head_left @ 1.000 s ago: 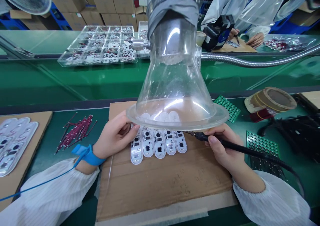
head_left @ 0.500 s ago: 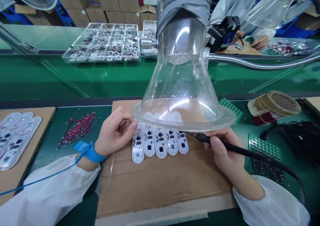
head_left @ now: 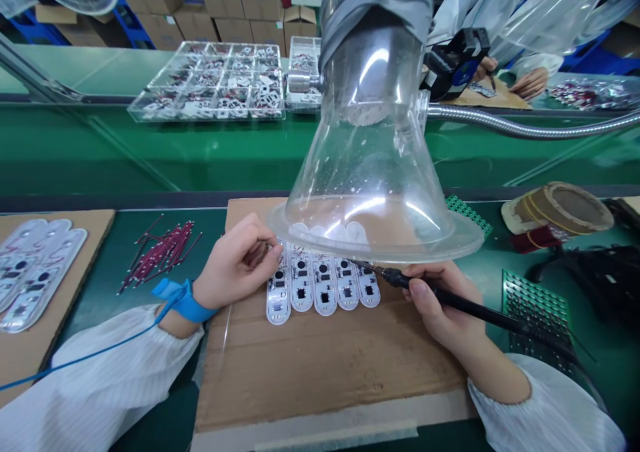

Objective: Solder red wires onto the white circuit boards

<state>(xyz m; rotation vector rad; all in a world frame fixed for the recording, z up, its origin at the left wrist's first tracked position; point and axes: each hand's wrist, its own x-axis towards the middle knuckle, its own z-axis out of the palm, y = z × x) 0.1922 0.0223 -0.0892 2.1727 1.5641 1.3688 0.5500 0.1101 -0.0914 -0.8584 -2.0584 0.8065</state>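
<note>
My right hand [head_left: 443, 299] is closed around the black handle of a soldering iron [head_left: 470, 307]. Its tip points left, over the right-hand strips in a row of white circuit boards [head_left: 325, 285]. Close to the leftmost board, my left hand [head_left: 245, 259] has thumb and fingers pinched together; what lies between them is too small or hidden to name. A blue wrist strap [head_left: 193, 305] with a cord circles my left wrist. The boards lie side by side on a cardboard sheet [head_left: 320, 372]. A clear fume hood [head_left: 370, 172] covers their far ends.
Dark red wires [head_left: 163, 255] lie left of my left hand. More white boards [head_left: 37, 272] rest on cardboard at far left. Green perforated boards [head_left: 535, 302] and a round tan container [head_left: 557, 209] stand right. Behind are a compartment tray [head_left: 215, 82] and a co-worker's hands [head_left: 527, 82].
My right hand and the soldering iron have moved slightly left, bringing the tip further over the boards. My left hand stays pinched near the leftmost board. The whole view has shifted a little.
</note>
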